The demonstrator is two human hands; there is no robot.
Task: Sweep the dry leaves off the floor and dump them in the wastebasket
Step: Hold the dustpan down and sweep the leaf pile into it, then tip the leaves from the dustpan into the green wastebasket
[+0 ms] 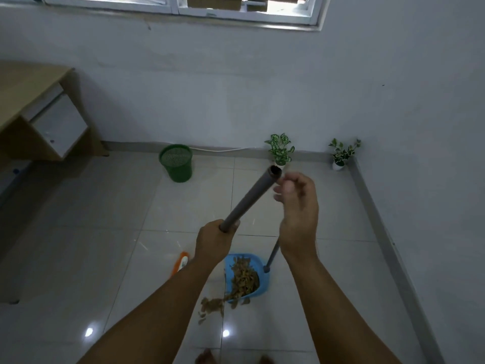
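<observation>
Grey broom pole (249, 198): my left hand (214, 239) had its fingers wrapped round it low down, keeping the orange head (181, 264) on the floor.
Right hand (295, 203): loosely curled beside the pole's top end; I could not tell whether it held anything, perhaps the dustpan's thin handle (273, 254).
Blue dustpan (246, 278): just below both hands, most dry leaves (245, 278) heaped inside.
Stray leaves (212, 304): at the pan's lip, unswept.
Green wastebasket (176, 162): well apart, by the far wall.
</observation>
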